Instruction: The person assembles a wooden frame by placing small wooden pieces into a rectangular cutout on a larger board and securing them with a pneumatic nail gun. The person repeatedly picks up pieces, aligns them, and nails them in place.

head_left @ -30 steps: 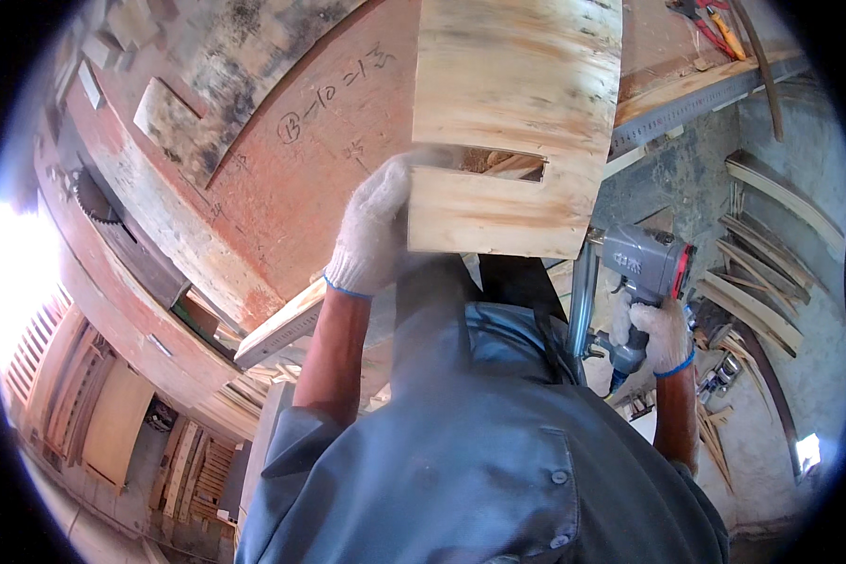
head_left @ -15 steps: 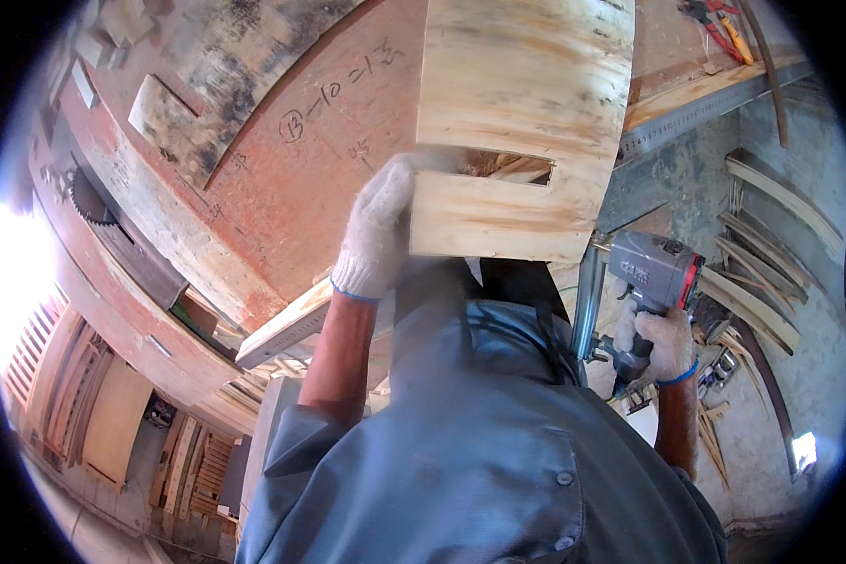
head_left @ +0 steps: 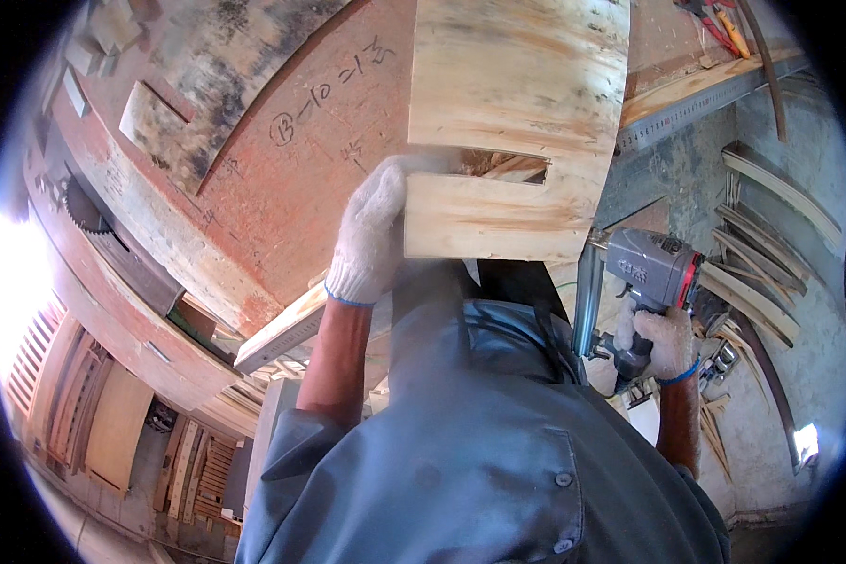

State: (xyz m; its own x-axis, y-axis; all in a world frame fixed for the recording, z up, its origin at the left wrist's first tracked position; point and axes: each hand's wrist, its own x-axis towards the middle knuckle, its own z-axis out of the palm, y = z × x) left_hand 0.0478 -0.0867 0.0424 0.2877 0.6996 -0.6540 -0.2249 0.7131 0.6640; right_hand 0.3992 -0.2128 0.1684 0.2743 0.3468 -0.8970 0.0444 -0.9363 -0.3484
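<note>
My left hand [head_left: 371,230], in a white knit glove with a blue cuff, grips the left edge of a pale wooden panel [head_left: 498,221]. Its fingers pass into the open-sided slot cut across the panel, and the thumb side is partly hidden. The panel's near edge overhangs the bench toward my body. In my right hand [head_left: 665,340], gloved too, is a nail gun [head_left: 653,263], its grey-and-black body with a red ring held by the handle. The tool is apart from the panel, just right of its near corner.
A red-brown workbench [head_left: 301,179] carries pencil marks and a stained slotted board [head_left: 226,66]. A steel ruler strip [head_left: 686,108] edges it at the right. Pliers [head_left: 710,26] lie at the far right. A circular saw blade [head_left: 83,202] shows at left. Curved wood strips [head_left: 780,193] lie at right.
My left hand and the panel have shifted slightly to the left in the picture, along with a small turn of the view. Both grips look the same.
</note>
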